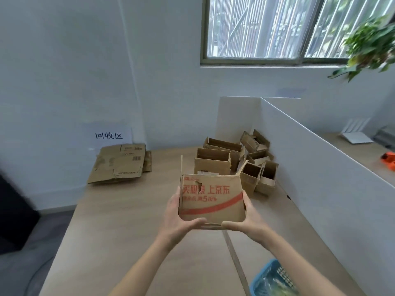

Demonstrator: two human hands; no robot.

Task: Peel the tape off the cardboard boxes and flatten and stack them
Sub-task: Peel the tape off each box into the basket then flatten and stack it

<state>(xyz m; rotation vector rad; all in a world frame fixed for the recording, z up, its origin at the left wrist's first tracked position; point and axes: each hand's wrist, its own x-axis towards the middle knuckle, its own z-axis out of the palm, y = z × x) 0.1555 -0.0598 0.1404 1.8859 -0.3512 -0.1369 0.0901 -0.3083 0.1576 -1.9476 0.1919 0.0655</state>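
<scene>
Both hands, left [179, 218] and right [245, 218], grip a printed box [211, 199] by its sides above the desk [128, 221], fingers curled under it. A few flattened boxes [119, 165] already lie stacked at the far left by the wall; a cluster of open boxes [237, 161] behind apparently still awaits flattening, so most work remains.

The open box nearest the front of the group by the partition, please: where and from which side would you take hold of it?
Probably by the two side walls near the rim, coming from above and the near side. That open box stands mouth up, with a raised flap at its left corner. Other boxes crowd behind, the white partition lies to the right. Both the left hand and the right hand hold the red-printed box.
</scene>
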